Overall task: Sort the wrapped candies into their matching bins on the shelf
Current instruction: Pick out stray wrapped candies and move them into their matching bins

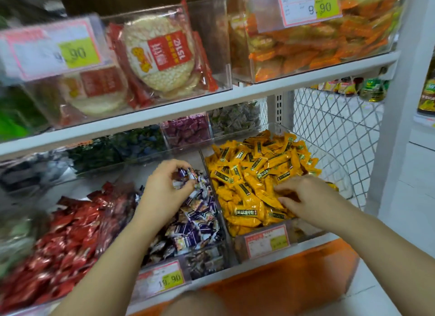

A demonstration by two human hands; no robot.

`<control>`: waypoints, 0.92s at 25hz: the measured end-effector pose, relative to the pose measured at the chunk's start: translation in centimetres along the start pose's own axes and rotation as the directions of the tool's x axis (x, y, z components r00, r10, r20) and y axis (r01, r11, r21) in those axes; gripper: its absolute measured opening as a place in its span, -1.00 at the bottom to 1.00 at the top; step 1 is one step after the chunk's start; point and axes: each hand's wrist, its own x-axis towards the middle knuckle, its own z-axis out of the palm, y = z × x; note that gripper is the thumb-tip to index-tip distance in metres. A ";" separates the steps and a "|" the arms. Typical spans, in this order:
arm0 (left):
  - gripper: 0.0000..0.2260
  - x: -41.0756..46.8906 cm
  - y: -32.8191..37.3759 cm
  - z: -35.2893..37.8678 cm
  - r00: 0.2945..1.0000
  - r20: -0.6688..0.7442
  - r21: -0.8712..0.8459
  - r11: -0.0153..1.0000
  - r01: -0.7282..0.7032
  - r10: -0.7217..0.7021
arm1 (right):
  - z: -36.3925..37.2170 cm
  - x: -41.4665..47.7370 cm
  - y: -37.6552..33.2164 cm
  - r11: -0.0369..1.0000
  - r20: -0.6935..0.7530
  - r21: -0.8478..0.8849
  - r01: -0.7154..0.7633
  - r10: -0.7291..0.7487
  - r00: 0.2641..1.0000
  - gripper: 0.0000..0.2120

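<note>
Three clear bins stand side by side on the lower shelf. Yellow-orange wrapped candies (254,174) fill the right bin, purple-and-white candies (197,224) the middle one, red candies (68,231) the left one. My left hand (164,188) hovers over the back of the middle bin, its fingertips pinched on a purple-and-white candy (188,174). Over in the yellow bin, my right hand (303,198) lies flat with the fingers spread among the candies; whether it holds one is hidden.
Smaller bins of green, blue, magenta and pale candies (186,132) line the back of the shelf. Above, the upper shelf (235,94) carries rice-cake packs and orange snack bags. Price tags (267,240) hang on the bin fronts. White mesh (329,127) closes the right side.
</note>
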 end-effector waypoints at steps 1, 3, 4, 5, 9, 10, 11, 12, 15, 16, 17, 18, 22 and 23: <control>-0.81 -0.4 -0.7 -0.4 0.999 0.032 0.065 0.998 0.012 -0.014 | 0.1 0.1 0.0 0.999 0.001 0.035 -0.007 0.007 1.000 -0.75; -0.75 -1.1 -1.8 -0.8 0.987 0.149 0.188 0.981 0.038 -0.067 | 0.2 0.2 0.1 0.997 -0.002 0.077 -0.032 0.032 0.999 -0.73; -0.71 -1.3 -2.2 -0.9 0.976 0.201 0.231 0.972 0.038 -0.086 | 0.1 0.3 0.0 0.995 0.000 0.096 -0.038 0.038 0.999 -0.72; -0.67 -1.5 -2.3 -1.1 0.970 0.227 0.250 0.968 0.030 -0.089 | 0.1 0.3 0.0 0.992 -0.005 0.121 -0.042 0.043 0.999 -0.73; -0.70 -0.7 0.5 -0.8 0.981 0.179 0.170 0.980 -0.106 0.075 | -1.7 -0.2 0.2 0.976 -0.159 0.214 -0.041 0.076 0.984 -0.79; -0.72 -0.3 1.9 -0.4 0.972 0.195 0.130 0.979 -0.160 0.133 | -2.3 -0.4 0.5 0.972 -0.223 0.232 -0.044 0.097 0.970 -0.80; -0.73 0.0 3.6 0.3 0.953 0.234 0.085 0.972 -0.218 0.193 | -3.1 -0.7 0.9 0.968 -0.278 0.246 -0.051 0.121 0.953 -0.82; -0.73 0.4 5.2 1.3 0.924 0.292 0.046 0.961 -0.272 0.248 | -3.7 -1.0 1.4 0.964 -0.315 0.258 -0.066 0.149 0.937 -0.82; -0.74 1.7 9.0 5.5 0.805 0.484 -0.036 0.928 -0.372 0.342 | -4.5 -2.0 3.7 0.952 -0.332 0.276 -0.130 0.222 0.917 -0.84; -0.74 2.2 9.9 7.0 0.770 0.536 -0.047 0.923 -0.382 0.345 | -4.5 -2.2 4.5 0.949 -0.321 0.281 -0.143 0.233 0.918 -0.84; -0.73 2.8 10.6 8.4 0.738 0.578 -0.049 0.918 -0.395 0.348 | -4.5 -2.4 5.1 0.947 -0.305 0.285 -0.146 0.234 0.923 -0.84; -0.72 3.3 11.0 9.8 0.708 0.613 -0.043 0.910 -0.412 0.350 | -4.5 -2.6 5.5 0.948 -0.284 0.285 -0.138 0.221 0.933 -0.84; -0.58 4.8 11.8 13.8 0.547 0.770 0.012 0.851 -0.525 0.327 | -4.8 -2.9 6.7 0.955 -0.225 0.285 -0.075 0.143 0.964 -0.82; -0.56 5.1 11.7 14.3 0.512 0.800 0.033 0.831 -0.556 0.311 | -4.9 -3.0 6.9 0.955 -0.227 0.290 -0.061 0.130 0.965 -0.82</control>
